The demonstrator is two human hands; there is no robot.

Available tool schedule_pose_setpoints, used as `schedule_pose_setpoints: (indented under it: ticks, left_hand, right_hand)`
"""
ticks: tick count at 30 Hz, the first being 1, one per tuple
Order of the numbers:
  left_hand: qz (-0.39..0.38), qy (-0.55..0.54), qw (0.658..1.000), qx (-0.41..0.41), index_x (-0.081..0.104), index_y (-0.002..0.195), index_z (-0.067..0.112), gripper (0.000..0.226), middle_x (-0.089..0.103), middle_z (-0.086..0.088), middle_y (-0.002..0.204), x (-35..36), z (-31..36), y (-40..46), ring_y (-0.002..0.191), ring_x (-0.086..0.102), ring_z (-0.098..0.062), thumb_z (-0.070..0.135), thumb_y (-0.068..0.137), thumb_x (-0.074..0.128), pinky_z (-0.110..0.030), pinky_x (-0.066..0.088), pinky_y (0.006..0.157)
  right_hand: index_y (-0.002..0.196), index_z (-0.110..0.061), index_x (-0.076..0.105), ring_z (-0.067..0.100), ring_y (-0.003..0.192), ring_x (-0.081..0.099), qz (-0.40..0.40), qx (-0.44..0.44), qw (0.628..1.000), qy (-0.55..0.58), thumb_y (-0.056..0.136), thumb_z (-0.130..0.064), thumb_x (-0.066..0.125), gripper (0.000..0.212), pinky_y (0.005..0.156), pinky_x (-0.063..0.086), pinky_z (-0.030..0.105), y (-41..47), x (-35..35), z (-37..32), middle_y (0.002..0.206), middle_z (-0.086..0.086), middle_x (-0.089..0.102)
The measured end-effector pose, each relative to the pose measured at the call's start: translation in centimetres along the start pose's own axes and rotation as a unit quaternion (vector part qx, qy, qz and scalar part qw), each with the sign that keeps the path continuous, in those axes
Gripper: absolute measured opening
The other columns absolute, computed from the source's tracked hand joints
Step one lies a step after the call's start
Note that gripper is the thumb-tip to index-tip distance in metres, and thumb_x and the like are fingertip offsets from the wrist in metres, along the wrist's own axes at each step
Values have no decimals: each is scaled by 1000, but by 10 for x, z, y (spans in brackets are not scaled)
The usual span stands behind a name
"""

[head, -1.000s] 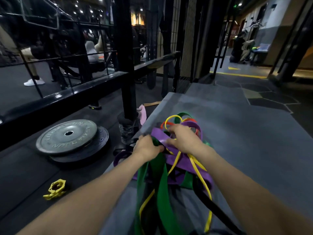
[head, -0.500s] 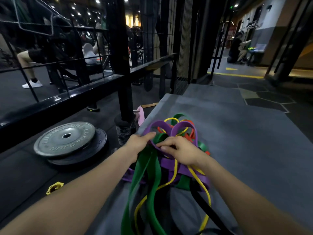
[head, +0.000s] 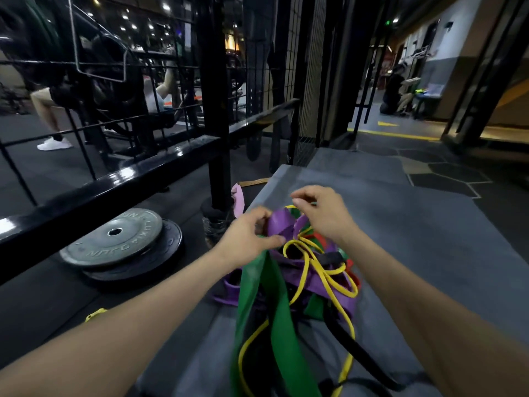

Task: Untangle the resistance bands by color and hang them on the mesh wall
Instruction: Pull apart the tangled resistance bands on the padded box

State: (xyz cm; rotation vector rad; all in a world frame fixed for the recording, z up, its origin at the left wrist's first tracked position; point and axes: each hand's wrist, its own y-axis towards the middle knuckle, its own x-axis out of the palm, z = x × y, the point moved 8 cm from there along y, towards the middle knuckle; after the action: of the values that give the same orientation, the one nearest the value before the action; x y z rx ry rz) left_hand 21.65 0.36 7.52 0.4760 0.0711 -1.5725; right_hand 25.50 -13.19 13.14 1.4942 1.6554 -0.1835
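Observation:
A tangle of resistance bands lies on a grey mat (head: 415, 230) in front of me. It holds a wide green band (head: 274, 319), a purple band (head: 282, 224), a thin yellow band (head: 306, 267), a red band (head: 322, 242) and a black band (head: 349, 348). My left hand (head: 252, 239) grips the purple band together with the top of the green band at the pile's left. My right hand (head: 320, 210) hovers over the pile's far side, thumb and forefinger pinched on a thin yellow loop. The black mesh wall (head: 309, 70) stands beyond the mat.
Two stacked weight plates (head: 120, 245) lie on the dark floor to the left. A black steel rack post (head: 217, 110) and rail (head: 114, 184) run beside the mat. A pink item (head: 239, 200) leans at the post. A yellow clip (head: 96, 314) lies near my left forearm. People sit farther off.
Both hands have lifted and moved toward the far end of the pile. The purple band is bunched up in my left hand; my right hand has come off the purple band onto a yellow loop.

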Motion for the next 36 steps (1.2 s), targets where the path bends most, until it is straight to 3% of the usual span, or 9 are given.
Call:
schedule_pose_setpoints:
  ticks: [4, 7, 11, 17, 21, 24, 28, 32, 36]
  left_hand:
    - [-84, 102, 991, 34, 62, 103, 15, 40, 64, -5, 91, 21, 2, -13, 81, 59, -23, 17, 68, 81, -41, 49, 86]
    - [-127, 200, 970, 49, 66, 108, 12, 35, 64, -3, 99, 32, 3, -24, 85, 57, -12, 21, 75, 76, -23, 45, 85]
    - [-41, 195, 979, 30, 72, 96, 10, 14, 67, -2, 92, 11, -4, -18, 85, 60, -11, 13, 88, 60, -20, 44, 81]
    - [72, 212, 968, -115, 60, 108, 2, 27, 61, -12, 99, -12, -54, 5, 99, 61, -29, 16, 85, 64, -27, 45, 86]
    - [25, 286, 938, -195, 42, 130, 0, 67, 47, -22, 129, 11, -73, 15, 122, 46, -35, 47, 85, 59, -34, 40, 97]
    - [-1, 309, 915, -258, 49, 121, -1, 74, 54, -20, 122, 23, -89, 18, 113, 53, -33, 56, 76, 65, -38, 45, 92]
    - [67, 158, 946, -276, 63, 86, 4, 29, 64, -12, 84, 19, -85, 16, 80, 59, -25, 26, 70, 74, -31, 46, 67]
    - [107, -23, 961, -255, 63, 108, -1, 48, 67, -19, 94, 0, -71, 19, 79, 63, -30, 6, 61, 70, -40, 54, 77]
    - [78, -74, 968, -227, 55, 122, -6, 60, 64, -21, 112, -7, -46, 23, 90, 64, -30, -9, 63, 65, -38, 56, 81]
  right_hand:
    - [85, -17, 70, 12, 82, 58, -128, -5, 992, -17, 92, -20, 55, 18, 75, 43, 27, -6, 20, -5, 80, -6, 66]
    - [68, -12, 64, 17, 68, 51, -216, 4, 973, -75, 95, -23, 50, 33, 65, 39, 31, -19, 40, 6, 67, 9, 58]
    - [80, -8, 69, 24, 76, 57, -266, 16, 947, -177, 91, -28, 56, 26, 72, 44, 37, -41, 51, 30, 76, 11, 62]
    - [94, -6, 68, 25, 104, 55, -214, -17, 951, -225, 81, -24, 65, 22, 90, 45, 37, -59, 38, 54, 110, 7, 60]
    - [104, -7, 67, 22, 112, 54, -202, -27, 958, -200, 87, -22, 60, 24, 96, 36, 26, -69, 27, 72, 119, 4, 59]
    - [107, -8, 67, 20, 114, 54, -188, -35, 966, -176, 88, -19, 59, 24, 98, 35, 24, -73, 22, 77, 122, 4, 59]
    - [109, -7, 66, 21, 114, 53, -184, -37, 969, -159, 89, -20, 58, 26, 98, 35, 25, -77, 23, 78, 123, 4, 57]
    - [107, -8, 66, 21, 112, 53, -182, -33, 970, -158, 88, -25, 60, 27, 97, 38, 28, -79, 21, 76, 121, 4, 57]
    - [101, -7, 68, 21, 106, 55, -182, -35, 970, -158, 86, -27, 63, 25, 91, 39, 26, -84, 13, 69, 114, 5, 60]
